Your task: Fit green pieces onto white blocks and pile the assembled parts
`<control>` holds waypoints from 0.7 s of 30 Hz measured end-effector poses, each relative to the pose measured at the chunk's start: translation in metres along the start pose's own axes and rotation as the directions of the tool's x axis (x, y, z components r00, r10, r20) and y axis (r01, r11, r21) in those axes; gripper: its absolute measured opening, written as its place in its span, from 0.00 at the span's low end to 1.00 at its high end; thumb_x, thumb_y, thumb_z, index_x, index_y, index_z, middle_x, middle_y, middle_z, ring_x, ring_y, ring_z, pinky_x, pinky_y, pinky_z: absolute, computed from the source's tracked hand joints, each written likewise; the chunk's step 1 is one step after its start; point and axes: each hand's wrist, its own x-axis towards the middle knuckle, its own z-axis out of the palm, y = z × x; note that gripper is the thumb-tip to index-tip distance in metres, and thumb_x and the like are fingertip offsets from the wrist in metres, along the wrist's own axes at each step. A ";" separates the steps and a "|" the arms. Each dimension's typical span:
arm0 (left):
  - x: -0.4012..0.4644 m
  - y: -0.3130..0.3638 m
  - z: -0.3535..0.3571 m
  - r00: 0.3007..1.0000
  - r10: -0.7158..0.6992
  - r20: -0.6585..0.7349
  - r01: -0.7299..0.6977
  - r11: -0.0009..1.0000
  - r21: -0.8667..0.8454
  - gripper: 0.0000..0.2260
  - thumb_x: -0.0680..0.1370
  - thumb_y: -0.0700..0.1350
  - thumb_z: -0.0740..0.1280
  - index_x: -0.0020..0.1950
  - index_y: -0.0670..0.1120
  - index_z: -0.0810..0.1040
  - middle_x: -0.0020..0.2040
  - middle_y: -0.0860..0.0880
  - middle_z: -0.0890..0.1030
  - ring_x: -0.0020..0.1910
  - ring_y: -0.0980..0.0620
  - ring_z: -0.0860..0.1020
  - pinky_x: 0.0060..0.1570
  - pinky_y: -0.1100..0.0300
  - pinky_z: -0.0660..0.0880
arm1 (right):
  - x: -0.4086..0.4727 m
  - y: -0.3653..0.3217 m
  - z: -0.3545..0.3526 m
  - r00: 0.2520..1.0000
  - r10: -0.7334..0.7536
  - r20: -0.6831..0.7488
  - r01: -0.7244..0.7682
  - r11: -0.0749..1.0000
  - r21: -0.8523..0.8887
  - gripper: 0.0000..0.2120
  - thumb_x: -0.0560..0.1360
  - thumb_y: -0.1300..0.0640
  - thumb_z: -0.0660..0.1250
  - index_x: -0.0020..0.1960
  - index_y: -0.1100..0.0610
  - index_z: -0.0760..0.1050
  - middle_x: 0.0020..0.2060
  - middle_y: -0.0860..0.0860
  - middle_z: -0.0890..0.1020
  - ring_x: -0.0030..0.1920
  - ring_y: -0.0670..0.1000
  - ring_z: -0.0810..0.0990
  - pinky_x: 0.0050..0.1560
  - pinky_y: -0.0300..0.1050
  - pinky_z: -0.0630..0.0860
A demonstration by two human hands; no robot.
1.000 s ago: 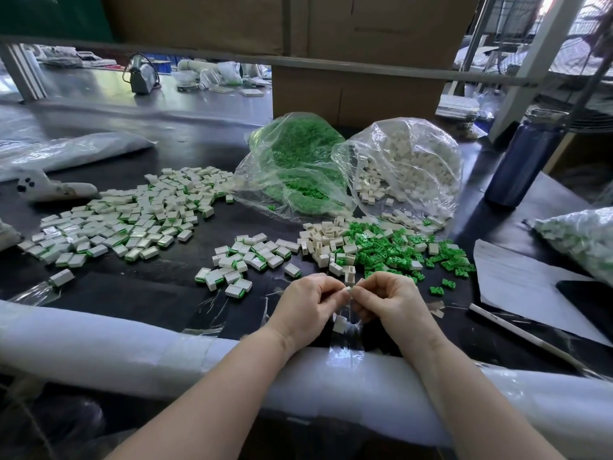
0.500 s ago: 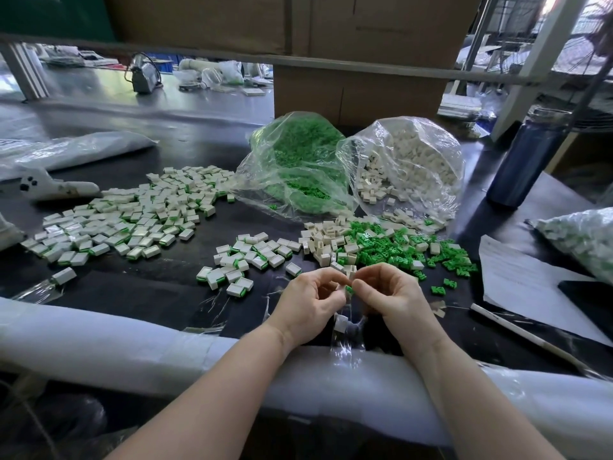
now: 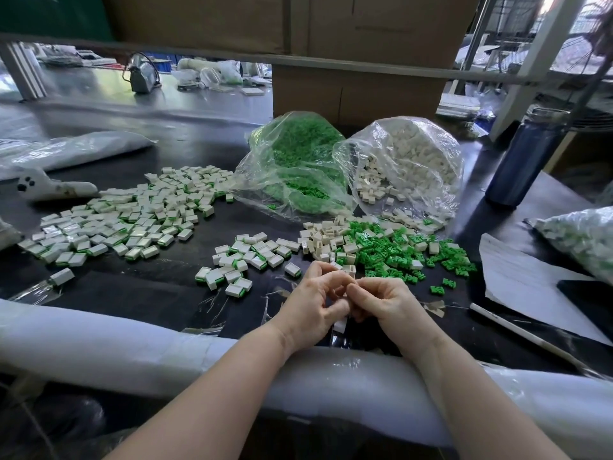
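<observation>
Both hands meet just in front of the loose stock. The left hand (image 3: 311, 305) and right hand (image 3: 386, 302) have their fingers curled in toward each other, tips touching, and a white block (image 3: 340, 325) shows low between them — which hand grips it I cannot tell, nor whether a green piece is hidden in the pinch.

The blocks (image 3: 326, 239) look small, light, hard plastic: stiff, smooth-sided, likely a bit slippery, so a hold across the two broad flat faces should serve best, leaving the open end free. The green pieces (image 3: 394, 252) are smaller still and spiky in outline; I would take one by its edges with thumb and forefinger and press it straight in — a skewed push could jam or flick it away.

Loose blocks and green pieces lie mixed on the worktop (image 3: 159, 290) just beyond the hands, spilling from two bags, green (image 3: 295, 161) and white (image 3: 408, 161). Assembled parts sit in a small pile (image 3: 248, 257) near the left hand and a larger pile (image 3: 132, 214) farther left.
</observation>
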 end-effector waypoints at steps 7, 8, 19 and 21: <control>0.000 -0.002 0.002 0.999 0.042 0.013 -0.042 0.999 0.033 0.09 0.75 0.35 0.64 0.51 0.46 0.77 0.54 0.49 0.67 0.50 0.60 0.70 0.51 0.76 0.67 | -0.001 -0.002 0.001 1.000 -0.011 -0.026 0.010 1.000 -0.025 0.11 0.76 0.63 0.64 0.37 0.57 0.81 0.25 0.48 0.77 0.28 0.44 0.71 0.30 0.33 0.69; 0.001 -0.002 0.002 0.999 0.046 0.011 -0.046 0.998 0.035 0.09 0.75 0.35 0.64 0.51 0.46 0.77 0.54 0.49 0.67 0.49 0.60 0.70 0.51 0.75 0.67 | -0.001 -0.001 0.001 0.999 -0.013 -0.029 0.012 1.000 -0.025 0.11 0.76 0.63 0.64 0.37 0.57 0.81 0.25 0.48 0.76 0.27 0.44 0.71 0.30 0.33 0.69; 0.001 -0.002 0.003 0.999 0.039 0.029 -0.041 0.998 0.054 0.08 0.75 0.36 0.63 0.51 0.46 0.76 0.55 0.49 0.66 0.49 0.60 0.70 0.50 0.77 0.66 | 0.000 0.000 0.000 0.998 0.021 -0.054 -0.022 1.000 -0.010 0.10 0.75 0.63 0.65 0.38 0.64 0.81 0.27 0.56 0.74 0.27 0.46 0.70 0.29 0.35 0.67; 0.001 -0.002 0.003 0.999 0.037 0.028 -0.038 0.998 0.059 0.08 0.75 0.36 0.63 0.50 0.47 0.75 0.55 0.49 0.66 0.50 0.59 0.70 0.50 0.77 0.66 | 0.000 -0.001 0.000 0.998 0.021 -0.057 -0.022 1.000 -0.016 0.10 0.75 0.64 0.64 0.39 0.67 0.80 0.28 0.57 0.74 0.28 0.47 0.69 0.29 0.36 0.67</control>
